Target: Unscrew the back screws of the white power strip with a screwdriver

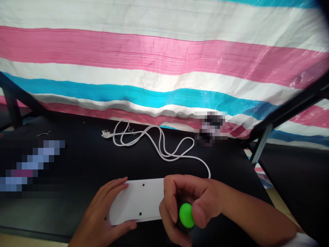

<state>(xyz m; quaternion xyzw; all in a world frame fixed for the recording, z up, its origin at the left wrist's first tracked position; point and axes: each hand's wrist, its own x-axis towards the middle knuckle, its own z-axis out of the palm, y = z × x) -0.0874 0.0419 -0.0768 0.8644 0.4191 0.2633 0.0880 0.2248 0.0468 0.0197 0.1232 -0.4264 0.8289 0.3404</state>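
A white flat case (149, 199) with small dark screw holes lies on the black table. My left hand (105, 212) grips its left end, fingers over the far edge and thumb along the near edge. Above its right part, my right hand (192, 206) is wrapped round a dark tool with a round green end (186, 215) facing up at the camera. The tool's tip is hidden beneath the hand. From behind my right hand a white cable (169, 157) runs out and lies in loose loops, ending in a plug (105, 133).
The black table (84, 154) backs onto a striped plastic sheet (154, 51). Black frame bars (288, 106) stand at the right and left. Blurred-out items lie at the far left and at the back right. A thin wire scrap (43, 133) is at the left.
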